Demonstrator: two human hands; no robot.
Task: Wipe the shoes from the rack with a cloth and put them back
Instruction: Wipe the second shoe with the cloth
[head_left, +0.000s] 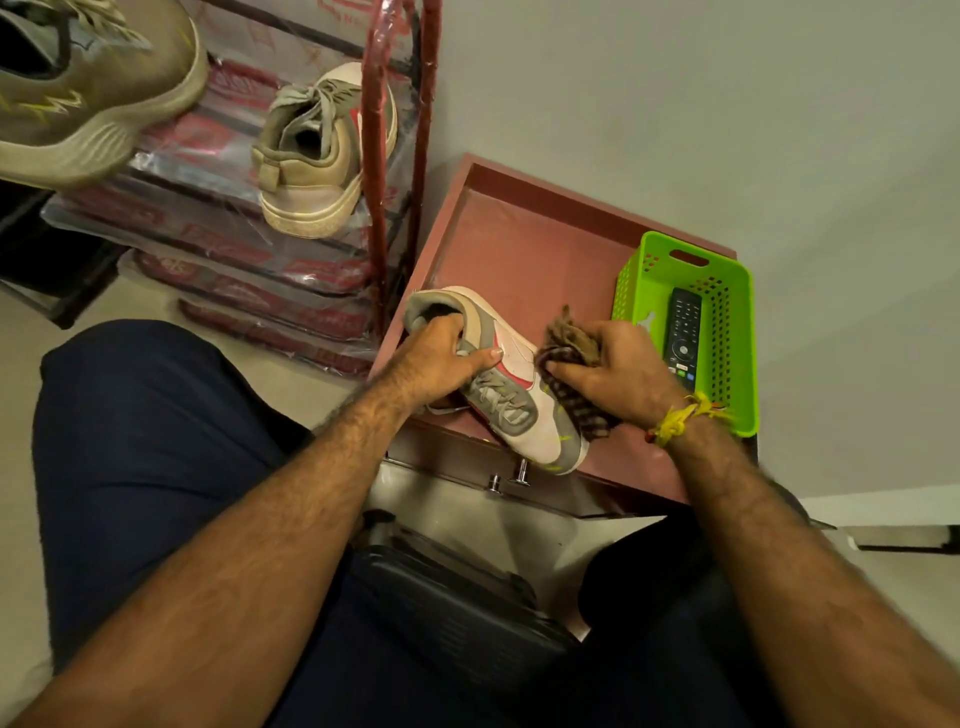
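Observation:
A white and grey sneaker (524, 410) with a red stripe lies on a low reddish-brown table (519, 244). My left hand (441, 358) grips it at the collar, fingers inside the opening and thumb across the laces. My right hand (618, 374) holds a bunched checked brown cloth (571, 353) pressed against the sneaker's side. The matching sneaker (317, 156) stands on a shelf of the shoe rack (384, 156) at the upper left. An olive sneaker (93, 88) sits on a higher shelf.
A green plastic basket (727, 291) holding a black remote (683, 332) stands on the table's right end. A grey wall runs behind. A dark case (457, 613) lies on the floor between my knees. Drawer knobs (506, 478) stick out below the table edge.

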